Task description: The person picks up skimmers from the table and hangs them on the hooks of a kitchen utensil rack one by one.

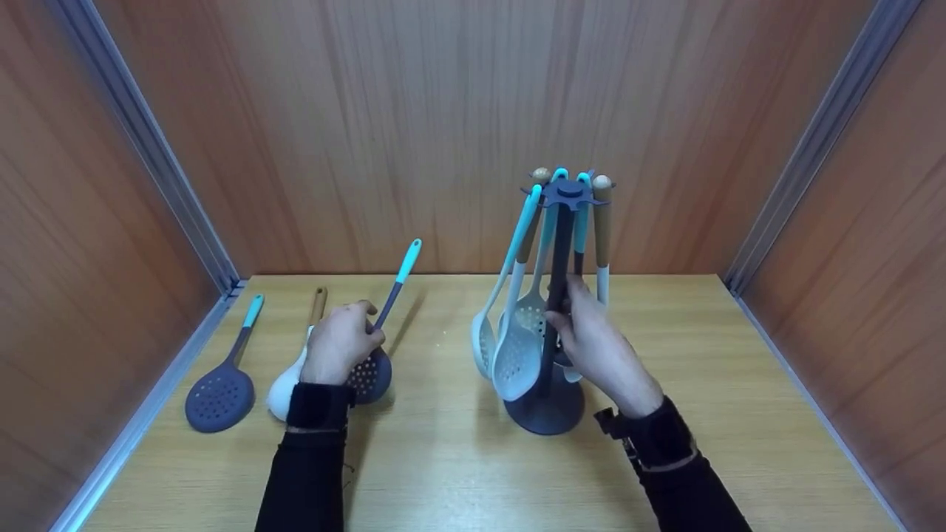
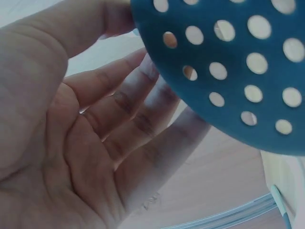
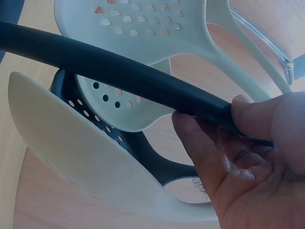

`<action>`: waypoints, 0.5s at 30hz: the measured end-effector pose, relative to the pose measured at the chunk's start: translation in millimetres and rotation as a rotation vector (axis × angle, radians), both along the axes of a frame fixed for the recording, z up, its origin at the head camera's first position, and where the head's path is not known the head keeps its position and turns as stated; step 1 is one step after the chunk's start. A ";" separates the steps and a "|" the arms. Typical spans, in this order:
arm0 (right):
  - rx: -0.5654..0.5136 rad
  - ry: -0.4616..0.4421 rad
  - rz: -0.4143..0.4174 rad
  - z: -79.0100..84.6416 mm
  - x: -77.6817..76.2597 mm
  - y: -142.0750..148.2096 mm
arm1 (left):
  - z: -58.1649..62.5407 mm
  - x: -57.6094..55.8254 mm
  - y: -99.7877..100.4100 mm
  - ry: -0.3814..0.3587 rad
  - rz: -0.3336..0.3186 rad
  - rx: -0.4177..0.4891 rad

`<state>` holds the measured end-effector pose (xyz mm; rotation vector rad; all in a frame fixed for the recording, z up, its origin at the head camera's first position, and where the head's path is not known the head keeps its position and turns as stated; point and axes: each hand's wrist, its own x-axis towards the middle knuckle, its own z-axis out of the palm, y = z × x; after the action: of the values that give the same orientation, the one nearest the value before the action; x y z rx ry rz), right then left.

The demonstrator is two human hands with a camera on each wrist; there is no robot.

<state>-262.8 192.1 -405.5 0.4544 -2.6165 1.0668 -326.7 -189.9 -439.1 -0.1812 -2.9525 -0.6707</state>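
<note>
My left hand [image 1: 341, 341] holds a dark skimmer [image 1: 401, 275] with a turquoise handle, tilted, handle toward the back. Its round, holed head [image 2: 238, 50] fills the upper right of the left wrist view, the thumb and fingertips at its edge. Farther right, my right hand [image 1: 591, 340] grips the dark pole [image 3: 133, 71] of a utensil stand [image 1: 547, 417], thumb on one side and fingers on the other. Around that pole hang several utensils with turquoise or wooden handles, among them a pale slotted spoon [image 1: 517, 369]. The hand partly hides those on the right.
At the left of the wooden table [image 1: 443, 473] lies another dark skimmer [image 1: 219, 399] with a turquoise handle. Between it and my left hand is a white utensil [image 1: 284, 391] with a wooden handle, partly covered by the wrist. Wood-panel walls [image 1: 443, 133] enclose the back and sides.
</note>
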 end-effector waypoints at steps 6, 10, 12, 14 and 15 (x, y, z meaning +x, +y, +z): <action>0.009 0.041 -0.004 -1.4 0.6 -0.9 | 6.6 4.3 3.8 0.054 -0.011 0.027; 0.009 0.026 -0.006 -1.1 1.0 -1.1 | 11.2 7.1 7.7 0.069 -0.012 0.038; 0.009 0.023 -0.006 -0.1 1.2 -1.1 | 13.7 8.1 9.9 0.081 -0.018 0.042; 0.006 0.016 -0.006 0.9 1.5 -1.1 | 16.2 9.4 12.0 0.096 -0.022 0.046; 0.004 0.013 -0.006 1.4 1.7 -1.2 | 17.3 10.1 13.0 0.101 -0.022 0.049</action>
<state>-261.0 191.0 -404.1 0.4520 -2.6079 1.0535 -316.6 -176.9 -421.8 -0.2369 -2.8391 -0.7134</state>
